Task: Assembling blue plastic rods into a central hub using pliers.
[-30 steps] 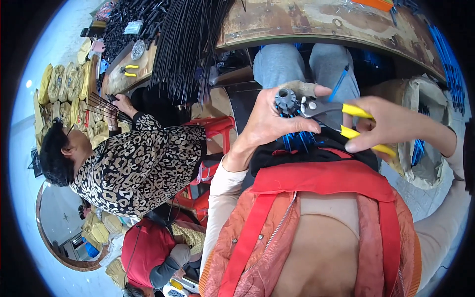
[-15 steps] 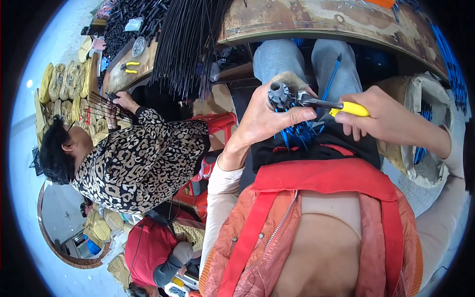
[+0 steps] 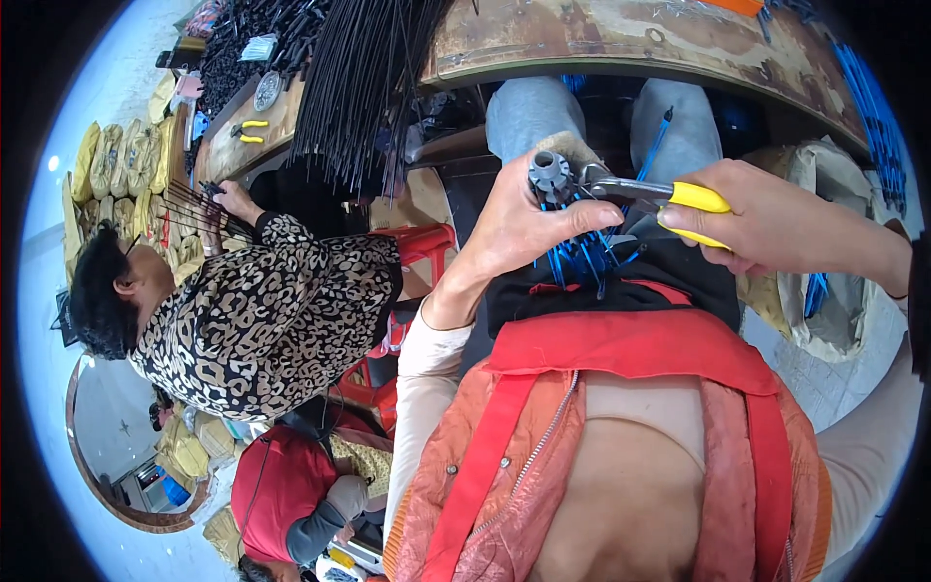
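My left hand (image 3: pixel 529 218) is closed round a grey notched hub (image 3: pixel 550 175) with several thin blue ribs (image 3: pixel 582 257) below it, which looks like part of an umbrella frame. Yellow-handled pliers (image 3: pixel 700 199) sit in my right hand (image 3: pixel 752 209), their handles spread a little. The metal jaws reach the side of the hub beside my left thumb; what lies between them is too small to tell. One blue rib (image 3: pixel 659 136) sticks out past the pliers toward my knees.
A worn wooden table (image 3: pixel 582 39) edges the far side, with a bundle of long black rods (image 3: pixel 364 87) hanging over it. At right stands a white sack (image 3: pixel 839 272) holding blue ribs. A co-worker in a leopard-print top (image 3: pixel 281 310) sits at left, near another pair of pliers (image 3: pixel 250 131).
The pliers' handles have spread apart, and my right hand has shifted slightly right. The hub stays in my left hand, tilted a little differently.
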`<state>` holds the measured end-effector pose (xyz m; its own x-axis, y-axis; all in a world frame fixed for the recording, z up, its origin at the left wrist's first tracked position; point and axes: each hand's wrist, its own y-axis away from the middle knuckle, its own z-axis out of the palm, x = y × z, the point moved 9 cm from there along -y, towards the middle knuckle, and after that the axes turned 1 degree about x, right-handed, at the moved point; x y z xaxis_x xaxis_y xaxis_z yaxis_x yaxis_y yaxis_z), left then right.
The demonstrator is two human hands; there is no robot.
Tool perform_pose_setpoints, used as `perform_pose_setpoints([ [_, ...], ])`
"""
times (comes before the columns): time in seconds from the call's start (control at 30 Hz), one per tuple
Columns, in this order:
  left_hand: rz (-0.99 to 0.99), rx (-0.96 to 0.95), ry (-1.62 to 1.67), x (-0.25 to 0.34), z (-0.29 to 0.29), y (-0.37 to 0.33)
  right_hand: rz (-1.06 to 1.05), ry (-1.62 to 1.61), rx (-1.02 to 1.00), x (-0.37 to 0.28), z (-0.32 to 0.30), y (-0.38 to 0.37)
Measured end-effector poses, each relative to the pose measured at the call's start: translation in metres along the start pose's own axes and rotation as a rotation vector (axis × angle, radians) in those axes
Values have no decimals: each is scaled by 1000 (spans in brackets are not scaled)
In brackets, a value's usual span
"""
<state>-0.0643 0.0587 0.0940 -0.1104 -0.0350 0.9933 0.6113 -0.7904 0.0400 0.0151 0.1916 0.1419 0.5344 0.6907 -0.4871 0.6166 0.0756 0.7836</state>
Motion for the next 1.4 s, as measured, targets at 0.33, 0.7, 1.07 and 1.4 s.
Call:
perform_pose_setpoints([
  [0.33, 7, 220, -91, -16, -26, -24, -811, 720, 188, -30, -23, -29],
  [0.7, 377, 553, 1007, 49, -157, -5, -94, 980, 1106, 134, -180, -115],
  [1.07, -125, 544, 1396, -113, -65, -100, -1259, -988, 525, 54, -44, -88],
  [1.4, -151, 597, 528, -129, -68, -19, -1198, -980, 514, 25, -40, -34],
])
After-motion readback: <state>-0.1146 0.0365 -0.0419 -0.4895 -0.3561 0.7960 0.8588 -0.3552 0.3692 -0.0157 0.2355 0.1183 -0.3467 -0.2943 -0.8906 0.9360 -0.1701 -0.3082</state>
